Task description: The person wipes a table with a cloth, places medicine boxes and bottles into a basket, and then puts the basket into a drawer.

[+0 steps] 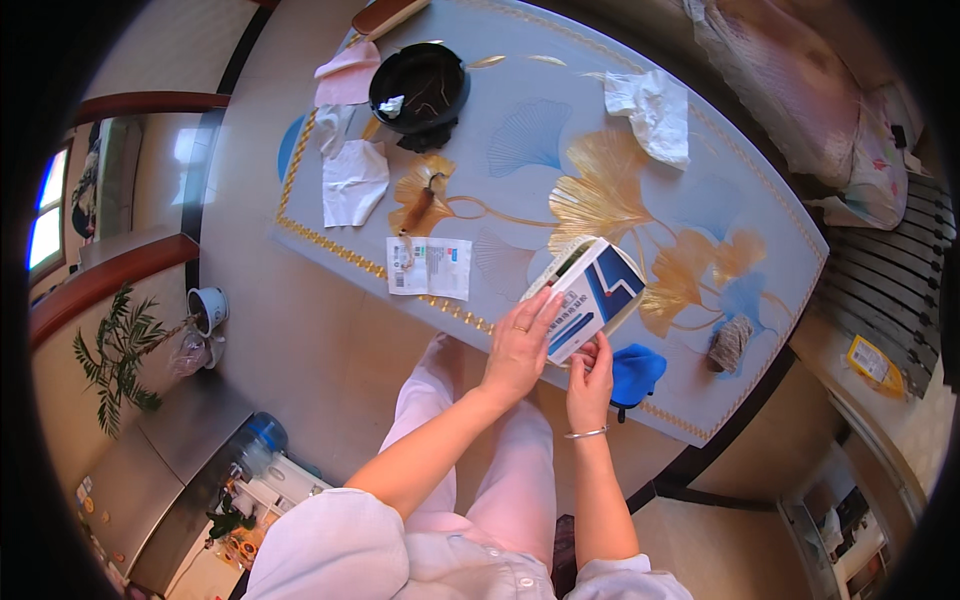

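A white and blue cardboard box (596,300) bearing writing is tilted over the front edge of the table. Across its left side lie the fingers of my left hand (519,349), one with a ring. Below, my right hand (589,379) grips the lower right edge, with a bangle on the wrist. Part of a pale rounded item (574,251) shows behind the box; most of it is hidden. Close to my right hand lies a blue pouch (636,371) with black ends. To the left, a white printed packet (435,268) sits near the table edge.
The patterned tablecloth (517,217) also bears a black round bowl (418,86), a brown corded item (420,208), white paper (354,182), a crumpled white cloth (652,116) and a grey-brown bundle (730,343). A potted plant (208,309) stands on the floor at left.
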`<state>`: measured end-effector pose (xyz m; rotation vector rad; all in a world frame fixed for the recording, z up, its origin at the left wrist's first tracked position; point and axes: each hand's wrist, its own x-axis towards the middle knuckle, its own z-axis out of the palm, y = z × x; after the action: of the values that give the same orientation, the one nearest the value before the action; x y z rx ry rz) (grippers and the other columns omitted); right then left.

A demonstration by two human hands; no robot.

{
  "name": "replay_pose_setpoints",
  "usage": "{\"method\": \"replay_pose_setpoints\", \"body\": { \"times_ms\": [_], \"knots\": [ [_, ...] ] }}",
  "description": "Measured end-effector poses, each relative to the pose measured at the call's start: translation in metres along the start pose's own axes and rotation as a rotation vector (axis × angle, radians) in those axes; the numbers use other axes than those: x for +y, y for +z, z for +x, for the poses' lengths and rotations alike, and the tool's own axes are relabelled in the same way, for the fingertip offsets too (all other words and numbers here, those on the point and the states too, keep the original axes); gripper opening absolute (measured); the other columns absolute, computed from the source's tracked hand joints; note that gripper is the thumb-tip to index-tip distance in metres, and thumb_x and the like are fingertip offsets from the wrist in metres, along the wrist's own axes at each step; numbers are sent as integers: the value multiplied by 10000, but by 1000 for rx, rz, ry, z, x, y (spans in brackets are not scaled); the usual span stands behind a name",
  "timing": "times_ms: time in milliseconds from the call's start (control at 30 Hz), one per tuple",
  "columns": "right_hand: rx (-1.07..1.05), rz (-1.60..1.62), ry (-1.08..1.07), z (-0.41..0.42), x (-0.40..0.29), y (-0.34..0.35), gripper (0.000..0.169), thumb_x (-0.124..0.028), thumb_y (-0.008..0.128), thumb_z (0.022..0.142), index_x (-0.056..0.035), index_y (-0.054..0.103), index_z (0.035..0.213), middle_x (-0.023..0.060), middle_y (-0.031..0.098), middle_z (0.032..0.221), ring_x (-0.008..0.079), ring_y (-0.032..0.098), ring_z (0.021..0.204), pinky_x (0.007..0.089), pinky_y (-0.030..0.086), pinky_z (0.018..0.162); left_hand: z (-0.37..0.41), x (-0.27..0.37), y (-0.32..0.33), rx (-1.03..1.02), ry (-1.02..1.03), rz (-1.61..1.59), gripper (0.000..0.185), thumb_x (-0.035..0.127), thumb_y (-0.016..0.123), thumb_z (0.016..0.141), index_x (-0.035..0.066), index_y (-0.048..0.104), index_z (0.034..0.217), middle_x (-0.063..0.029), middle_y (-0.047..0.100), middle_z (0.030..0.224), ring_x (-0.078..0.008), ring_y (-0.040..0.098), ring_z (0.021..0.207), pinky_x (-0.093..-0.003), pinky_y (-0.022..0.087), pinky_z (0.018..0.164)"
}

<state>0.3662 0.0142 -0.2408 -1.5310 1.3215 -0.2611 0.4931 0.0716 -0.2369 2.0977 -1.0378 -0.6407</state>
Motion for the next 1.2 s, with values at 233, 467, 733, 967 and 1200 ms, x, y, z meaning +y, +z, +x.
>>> {"method": "replay_pose_setpoints", "body": {
  "times_ms": [233, 467, 733, 967, 1200],
  "knots": [
    [56, -9, -48, -10, -36, 5, 541, 34, 516, 806, 16, 409, 1335, 134, 477, 1100, 195, 520, 886, 314, 477, 779, 0, 9, -17, -6, -72, -32, 713, 17, 645, 721, 119, 417, 1390, -126, 437, 1349, -330, 427, 1220, -427, 355, 1011],
    [-175, 120, -201, -12, -92, 77, 443, 22, 504, 836, 31, 466, 1278, 163, 479, 1195, 246, 555, 1005, 340, 484, 834, -4, -37, -58, 146, -170, -49, 681, 46, 662, 743, 65, 406, 1374, -147, 456, 1306, -344, 434, 1193, -438, 353, 1016],
    [-125, 12, -79, 15, -60, 174, 622, -15, 536, 800, 60, 300, 1371, 236, 441, 1235, 349, 466, 1138, 427, 399, 959, -14, -138, -94, 304, -421, 74, 692, 57, 658, 768, 17, 347, 1386, -182, 354, 1376, -365, 345, 1273, -433, 293, 1078],
    [-78, 41, 123, 49, -24, 210, 506, -27, 553, 792, 50, 424, 1275, 196, 547, 1105, 316, 540, 1030, 392, 435, 908, -13, -197, -99, 204, -804, -306, 465, 27, 645, 778, -34, 479, 1208, -155, 585, 1062, -258, 572, 985, -359, 446, 905],
    [-230, -8, 39, 29, -15, 207, 280, -49, 561, 811, 11, 590, 1083, 144, 616, 916, 254, 600, 785, 357, 494, 712, -29, -162, -106, 153, -1032, -933, 275, -40, 573, 833, -23, 560, 1107, -62, 642, 1008, -122, 602, 905, -268, 481, 810]
  ]
}}
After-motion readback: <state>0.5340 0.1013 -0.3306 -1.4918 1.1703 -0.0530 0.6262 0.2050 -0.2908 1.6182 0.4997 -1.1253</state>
